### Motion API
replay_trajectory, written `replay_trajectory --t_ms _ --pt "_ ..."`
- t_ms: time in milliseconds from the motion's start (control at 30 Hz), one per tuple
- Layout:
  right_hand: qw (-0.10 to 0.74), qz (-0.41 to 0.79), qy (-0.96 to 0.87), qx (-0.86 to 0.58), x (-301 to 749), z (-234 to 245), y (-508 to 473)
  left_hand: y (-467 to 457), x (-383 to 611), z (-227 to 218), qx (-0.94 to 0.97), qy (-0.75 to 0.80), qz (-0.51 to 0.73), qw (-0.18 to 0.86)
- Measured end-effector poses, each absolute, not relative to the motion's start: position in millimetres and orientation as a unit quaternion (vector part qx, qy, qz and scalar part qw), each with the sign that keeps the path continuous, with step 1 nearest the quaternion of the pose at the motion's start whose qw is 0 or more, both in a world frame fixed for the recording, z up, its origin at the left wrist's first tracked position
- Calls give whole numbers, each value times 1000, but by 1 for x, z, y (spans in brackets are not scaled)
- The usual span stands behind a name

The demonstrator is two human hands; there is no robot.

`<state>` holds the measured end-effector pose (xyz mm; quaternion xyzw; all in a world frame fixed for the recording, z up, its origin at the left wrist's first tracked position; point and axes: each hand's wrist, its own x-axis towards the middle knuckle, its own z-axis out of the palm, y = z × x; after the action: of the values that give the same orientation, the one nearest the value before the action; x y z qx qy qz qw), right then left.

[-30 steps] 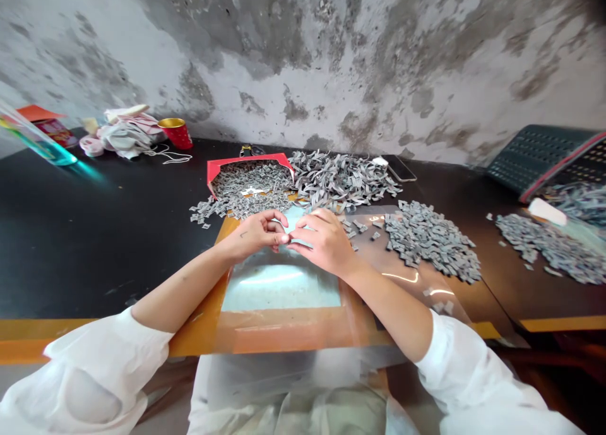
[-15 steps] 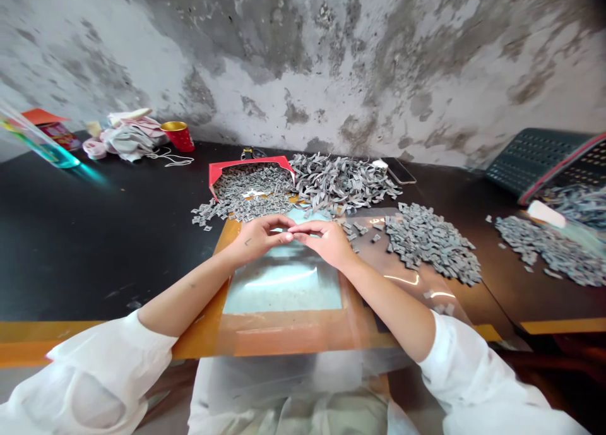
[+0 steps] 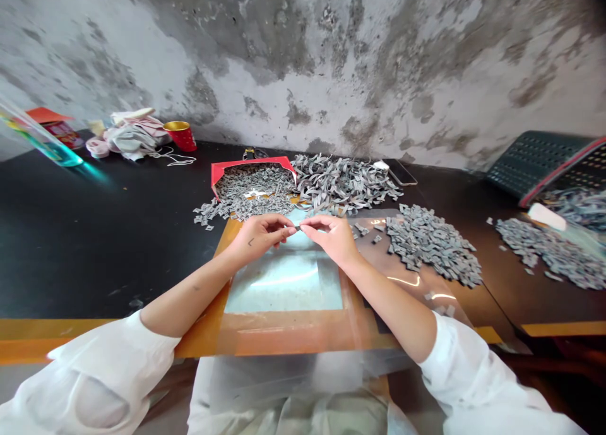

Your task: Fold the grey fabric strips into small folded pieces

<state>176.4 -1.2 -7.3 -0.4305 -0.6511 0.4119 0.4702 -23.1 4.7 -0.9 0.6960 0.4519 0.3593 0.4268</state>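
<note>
Over the pale blue sheet (image 3: 284, 286) on the table, my left hand (image 3: 259, 238) and my right hand (image 3: 334, 239) meet, each with thumb and forefinger pinched. A small dark grey piece (image 3: 298, 228) shows between the fingertips; most of it is hidden, so its kind is unclear. Just beyond my hands lies a heap of small grey frame-like pieces (image 3: 250, 185), partly inside a red-edged open box (image 3: 250, 161). Right of that box, grey fabric-like strips (image 3: 345, 181) form a tangled pile. Nearer my right forearm is a pile of small grey folded pieces (image 3: 433, 245).
A phone (image 3: 401, 172) lies behind the piles. At the right, a tipped dark basket (image 3: 534, 163) spills grey strips beside another grey heap (image 3: 552, 249). A red cup (image 3: 180, 137) and crumpled cloths (image 3: 132, 137) stand at the back left, before a stained wall (image 3: 303, 62).
My fingertips have drawn slightly apart, and the small grey piece now shows between them. My right hand has shifted a little to the right. The piles look unchanged.
</note>
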Motion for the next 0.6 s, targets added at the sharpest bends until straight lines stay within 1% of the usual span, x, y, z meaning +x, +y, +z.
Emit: replay_trajectory --t_ms 300,433,600 --pt "445 495 -642 -380 174 -5 -5 9 -24 -9 702 381 394 455" --pt "439 513 -646 -356 172 -4 -8 9 -25 -12 680 424 386 457" --pt "434 503 -662 -348 172 -1 -10 6 -21 -6 641 441 387 494"
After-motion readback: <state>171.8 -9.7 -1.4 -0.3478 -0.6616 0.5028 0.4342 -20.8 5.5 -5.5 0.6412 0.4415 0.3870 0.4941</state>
